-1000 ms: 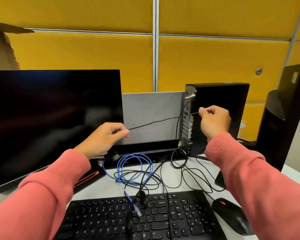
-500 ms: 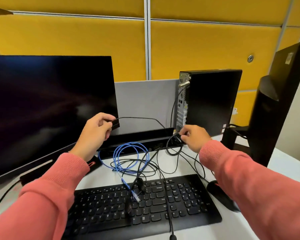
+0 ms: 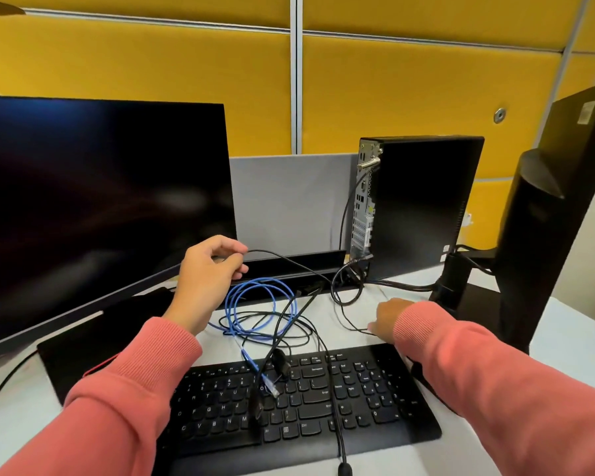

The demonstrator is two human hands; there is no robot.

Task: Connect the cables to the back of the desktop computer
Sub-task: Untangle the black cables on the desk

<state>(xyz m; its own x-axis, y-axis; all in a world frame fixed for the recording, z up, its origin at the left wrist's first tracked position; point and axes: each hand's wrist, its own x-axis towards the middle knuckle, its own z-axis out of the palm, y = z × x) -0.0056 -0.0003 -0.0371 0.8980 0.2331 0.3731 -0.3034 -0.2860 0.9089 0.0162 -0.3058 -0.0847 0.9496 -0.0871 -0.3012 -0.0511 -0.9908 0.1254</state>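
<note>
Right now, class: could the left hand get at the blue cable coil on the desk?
Probably yes. The left hand pinches a thin black cable just above and left of the blue cable coil, with nothing between them. It would likely need to drop the black cable first.

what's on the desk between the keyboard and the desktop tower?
Head view: a coiled blue cable and tangled black cables lie on the desk between the keyboard and the desktop tower; the right hand reaches in there too.

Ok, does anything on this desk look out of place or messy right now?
Yes. The blue cable lies coiled in a tangle of black cables behind the keyboard, and its loose plug end rests on the keys, unconnected. Another black cable also trails across the keys and over the front edge.
</note>
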